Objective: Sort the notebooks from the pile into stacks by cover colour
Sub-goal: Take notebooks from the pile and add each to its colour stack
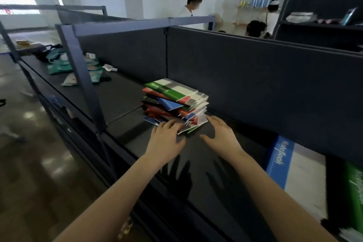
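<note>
The pile of notebooks [174, 102] sits mid-frame on a matte dark shelf [121, 96]. Its thin glossy covers in green, red and blue are fanned askew. The left hand [167, 135] rests relaxed fingers on the lowest covers. The right hand [222, 131] is spread beside the pile's near corner, gripping nothing; whether it touches is hard to tell. Best to steady the slippery stack from both sides, then lift only the top cover. A blue notebook [280, 161] and a green notebook [355, 188] lie lower right.

Right edge cuts the green notebook [354, 192], blurred; lower covers in the pile [174, 104] mostly hidden by upper ones.
</note>
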`<act>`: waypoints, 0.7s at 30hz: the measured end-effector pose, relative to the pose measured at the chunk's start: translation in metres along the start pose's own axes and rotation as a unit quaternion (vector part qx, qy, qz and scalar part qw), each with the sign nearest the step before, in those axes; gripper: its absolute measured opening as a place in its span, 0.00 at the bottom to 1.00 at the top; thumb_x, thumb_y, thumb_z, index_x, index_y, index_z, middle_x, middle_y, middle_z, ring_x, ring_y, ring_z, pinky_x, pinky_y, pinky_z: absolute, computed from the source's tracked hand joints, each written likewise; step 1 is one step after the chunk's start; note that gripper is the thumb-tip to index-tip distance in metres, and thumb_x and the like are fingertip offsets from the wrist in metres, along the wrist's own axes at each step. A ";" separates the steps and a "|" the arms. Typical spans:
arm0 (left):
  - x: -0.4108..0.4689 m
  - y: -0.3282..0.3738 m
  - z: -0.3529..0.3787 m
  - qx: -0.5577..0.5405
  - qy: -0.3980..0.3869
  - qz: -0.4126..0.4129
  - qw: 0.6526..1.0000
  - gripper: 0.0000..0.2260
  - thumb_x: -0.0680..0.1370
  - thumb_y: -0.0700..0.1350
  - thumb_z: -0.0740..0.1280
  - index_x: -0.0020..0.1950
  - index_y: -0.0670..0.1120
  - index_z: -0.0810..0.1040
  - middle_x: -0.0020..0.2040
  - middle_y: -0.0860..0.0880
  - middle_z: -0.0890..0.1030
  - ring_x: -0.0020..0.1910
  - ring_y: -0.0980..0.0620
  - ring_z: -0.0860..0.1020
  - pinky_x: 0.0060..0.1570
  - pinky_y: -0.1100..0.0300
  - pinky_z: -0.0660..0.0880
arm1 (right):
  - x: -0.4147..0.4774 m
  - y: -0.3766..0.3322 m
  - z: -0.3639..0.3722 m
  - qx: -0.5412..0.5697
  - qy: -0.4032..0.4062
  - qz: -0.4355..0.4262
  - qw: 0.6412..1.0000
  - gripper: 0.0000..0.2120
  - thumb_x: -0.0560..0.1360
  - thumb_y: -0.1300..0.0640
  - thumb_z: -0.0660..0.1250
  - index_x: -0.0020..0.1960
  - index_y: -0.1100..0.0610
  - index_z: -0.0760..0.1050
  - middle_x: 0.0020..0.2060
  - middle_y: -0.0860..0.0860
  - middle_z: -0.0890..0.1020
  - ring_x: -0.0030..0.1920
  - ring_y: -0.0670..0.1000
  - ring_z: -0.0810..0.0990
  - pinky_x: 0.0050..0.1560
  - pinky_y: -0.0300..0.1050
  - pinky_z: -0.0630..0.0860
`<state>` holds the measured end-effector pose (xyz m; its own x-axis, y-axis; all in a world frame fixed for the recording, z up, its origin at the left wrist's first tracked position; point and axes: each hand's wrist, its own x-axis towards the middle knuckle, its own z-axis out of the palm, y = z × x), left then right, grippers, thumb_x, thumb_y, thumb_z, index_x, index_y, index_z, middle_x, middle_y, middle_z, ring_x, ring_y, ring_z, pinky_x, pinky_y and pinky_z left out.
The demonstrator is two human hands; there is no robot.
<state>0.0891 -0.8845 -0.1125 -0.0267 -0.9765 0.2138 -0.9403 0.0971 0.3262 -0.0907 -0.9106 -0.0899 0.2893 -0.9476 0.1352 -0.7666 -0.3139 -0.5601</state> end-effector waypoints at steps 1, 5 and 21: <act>0.003 -0.010 0.000 -0.003 -0.003 -0.006 1.000 0.22 0.78 0.53 0.63 0.71 0.53 0.67 0.73 0.51 0.67 0.72 0.47 0.63 0.70 0.49 0.60 | 0.009 -0.006 0.006 -0.002 0.003 -0.003 1.000 0.32 0.77 0.54 0.66 0.76 0.54 0.57 0.75 0.52 0.61 0.75 0.49 0.57 0.70 0.37 0.54; 0.014 -0.043 -0.002 -0.019 -0.020 -0.018 0.999 0.22 0.78 0.53 0.63 0.71 0.54 0.67 0.74 0.51 0.66 0.73 0.48 0.62 0.71 0.46 0.59 | 0.039 -0.022 0.025 -0.002 0.018 -0.006 1.000 0.30 0.77 0.54 0.66 0.75 0.56 0.60 0.74 0.52 0.63 0.72 0.51 0.64 0.65 0.33 0.57; 0.040 -0.125 0.014 -0.145 -0.027 -0.021 0.989 0.22 0.78 0.48 0.64 0.71 0.51 0.68 0.71 0.51 0.69 0.71 0.49 0.64 0.70 0.52 0.60 | 0.111 -0.032 0.081 0.005 0.179 0.033 0.983 0.23 0.79 0.54 0.64 0.72 0.58 0.66 0.73 0.53 0.64 0.73 0.50 0.61 0.64 0.33 0.56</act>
<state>0.2006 -0.9380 -0.1580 -0.0142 -0.9890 0.1473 -0.8040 0.0989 0.5864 0.0121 -1.0010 -0.1231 0.0168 -0.9264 0.3762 -0.7702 -0.2519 -0.5859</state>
